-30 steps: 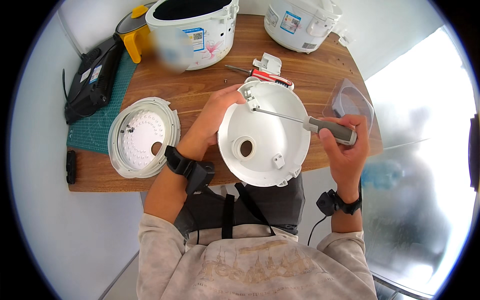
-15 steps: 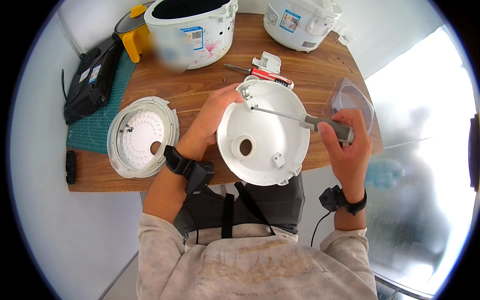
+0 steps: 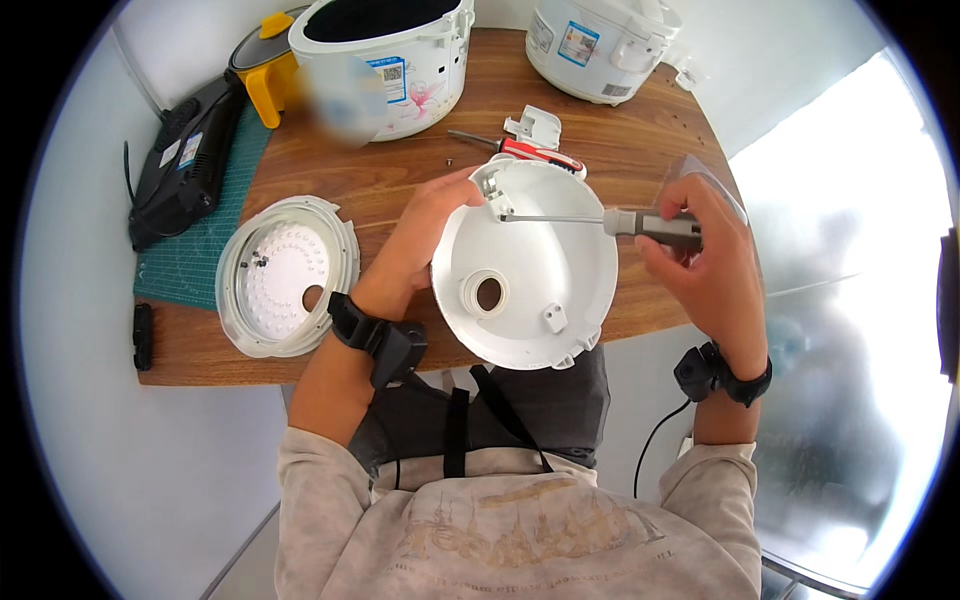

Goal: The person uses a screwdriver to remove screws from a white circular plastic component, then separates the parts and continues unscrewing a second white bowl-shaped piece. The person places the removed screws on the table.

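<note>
A round white rice cooker lid shell (image 3: 530, 270) is tilted up over the table's front edge, its hollow inside facing me. My left hand (image 3: 430, 225) grips its far left rim. My right hand (image 3: 695, 255) holds a grey-handled screwdriver (image 3: 655, 226); the long shaft reaches left, and its tip rests at a screw post near the lid's hinge end. The shell has a round hole at its centre.
On the wooden table (image 3: 370, 185) lie a white inner lid plate (image 3: 287, 275) at left, a green cutting mat (image 3: 200, 265) with a black device (image 3: 180, 165), two white rice cooker bodies (image 3: 385, 55) (image 3: 600, 45), a red-handled tool (image 3: 535, 152) and a small white plastic part (image 3: 533, 125).
The screwdriver handle and my right hand have risen slightly toward the far side, so the shaft lies more level. The lid stays held in place.
</note>
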Tool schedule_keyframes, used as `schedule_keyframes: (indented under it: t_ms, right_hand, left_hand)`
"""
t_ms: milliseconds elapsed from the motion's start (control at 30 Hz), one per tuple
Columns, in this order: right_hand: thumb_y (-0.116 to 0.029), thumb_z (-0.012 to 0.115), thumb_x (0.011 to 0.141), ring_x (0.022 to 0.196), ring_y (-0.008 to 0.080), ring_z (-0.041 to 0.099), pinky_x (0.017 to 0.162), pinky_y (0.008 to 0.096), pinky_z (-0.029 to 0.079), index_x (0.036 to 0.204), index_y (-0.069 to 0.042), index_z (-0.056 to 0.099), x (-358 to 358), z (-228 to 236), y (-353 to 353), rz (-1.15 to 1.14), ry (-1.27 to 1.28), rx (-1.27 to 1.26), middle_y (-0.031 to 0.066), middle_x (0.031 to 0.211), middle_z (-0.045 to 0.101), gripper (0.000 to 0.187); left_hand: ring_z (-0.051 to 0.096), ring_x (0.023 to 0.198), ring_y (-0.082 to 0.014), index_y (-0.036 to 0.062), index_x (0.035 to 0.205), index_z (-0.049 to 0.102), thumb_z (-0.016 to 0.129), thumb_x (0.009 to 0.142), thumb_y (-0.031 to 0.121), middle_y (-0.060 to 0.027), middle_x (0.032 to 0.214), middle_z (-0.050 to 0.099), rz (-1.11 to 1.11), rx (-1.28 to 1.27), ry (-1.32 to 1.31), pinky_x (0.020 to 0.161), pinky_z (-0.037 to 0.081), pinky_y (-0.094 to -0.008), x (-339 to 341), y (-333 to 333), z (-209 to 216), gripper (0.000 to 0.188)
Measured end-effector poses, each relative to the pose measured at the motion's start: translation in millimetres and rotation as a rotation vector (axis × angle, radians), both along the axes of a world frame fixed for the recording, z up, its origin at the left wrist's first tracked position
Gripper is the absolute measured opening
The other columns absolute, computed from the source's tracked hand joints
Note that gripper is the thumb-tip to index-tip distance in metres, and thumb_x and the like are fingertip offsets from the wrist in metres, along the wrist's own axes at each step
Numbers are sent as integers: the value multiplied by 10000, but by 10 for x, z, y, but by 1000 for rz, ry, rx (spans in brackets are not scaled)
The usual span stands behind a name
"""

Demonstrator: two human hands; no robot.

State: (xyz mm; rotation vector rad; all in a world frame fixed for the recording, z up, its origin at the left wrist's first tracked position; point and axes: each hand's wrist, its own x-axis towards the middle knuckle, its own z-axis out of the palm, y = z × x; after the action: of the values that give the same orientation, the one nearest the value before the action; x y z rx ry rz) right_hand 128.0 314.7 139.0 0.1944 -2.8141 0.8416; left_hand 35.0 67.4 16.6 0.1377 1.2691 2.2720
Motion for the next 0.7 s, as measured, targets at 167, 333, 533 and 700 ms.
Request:
schedule_keyframes:
  t_ms: [167, 333, 533, 700]
  right_hand:
    - [-68, 754, 814, 752, 260, 637, 711, 318, 525, 1044, -35, 590, 110, -115, 60, 44, 49, 105, 100, 915, 645, 284]
    - [-101, 697, 908, 836, 200, 701, 766, 332, 541, 1249, -19, 615, 109, -292, 335, 89, -346, -92, 107, 977, 692, 360]
    - [-101, 624, 963, 854, 185, 695, 761, 335, 549, 1253, 5, 538, 89, -592, 394, 74, -518, -927, 109, 1035, 673, 320]
    - [-88, 627, 926, 787, 167, 654, 711, 311, 523, 1154, -38, 500, -29, -718, 268, 224, -503, -1120, 88, 1014, 640, 266]
  left_hand:
    - [704, 886, -169, -30, 1302, 610, 508, 878, 102, -106, 1084, 698, 18, -23, 1, 758, 581, -297, 10, -32, 24, 456]
    - [708, 891, -175, -32, 1301, 610, 517, 873, 95, -113, 1083, 702, 18, -27, 8, 761, 582, -307, 21, -16, 58, 457]
    - [712, 901, -187, -31, 1306, 608, 519, 870, 97, -121, 1091, 705, 32, -38, -2, 781, 587, -320, 37, -7, 79, 463]
    - [711, 914, -184, -28, 1315, 607, 522, 870, 106, -122, 1099, 706, 20, -56, 15, 788, 581, -314, 16, 1, 43, 472]
